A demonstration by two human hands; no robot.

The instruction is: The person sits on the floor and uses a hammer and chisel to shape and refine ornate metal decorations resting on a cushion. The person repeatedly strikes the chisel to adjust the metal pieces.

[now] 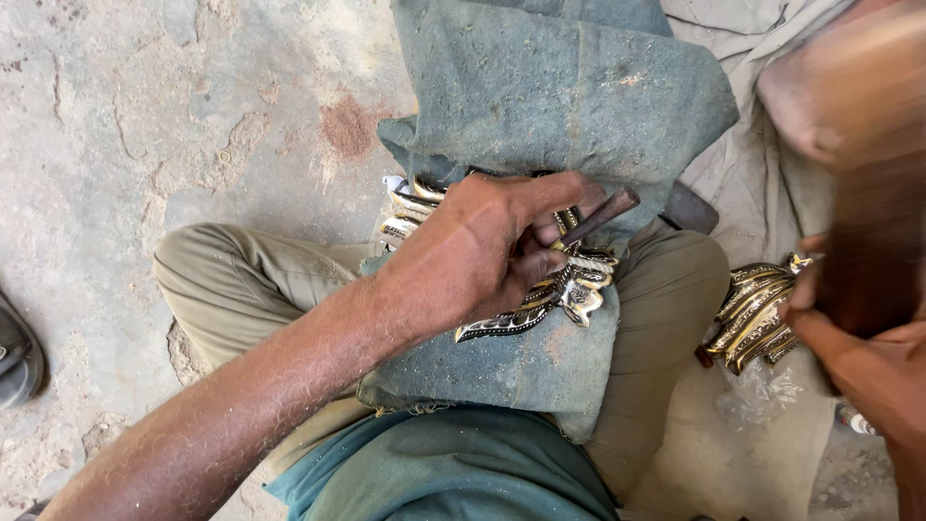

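My left hand [473,256] presses down on an ornate brass and black metal piece [571,289] that lies on a folded green cloth [559,87] over my lap. Its fingers pinch a thin dark chisel [603,212], which slants down onto the piece. At the right edge my right hand [854,371] grips a brown wooden tool [873,251], blurred by motion and raised above the lap. A second ornate brass piece [757,314] lies just left of that hand, beside my knee.
I sit cross-legged in khaki trousers [231,285] on a rough concrete floor [145,116]. A pale sheet [743,39] covers the ground at the right, with a clear plastic bag [762,396] on it. A dark shoe [14,357] sits at the left edge.
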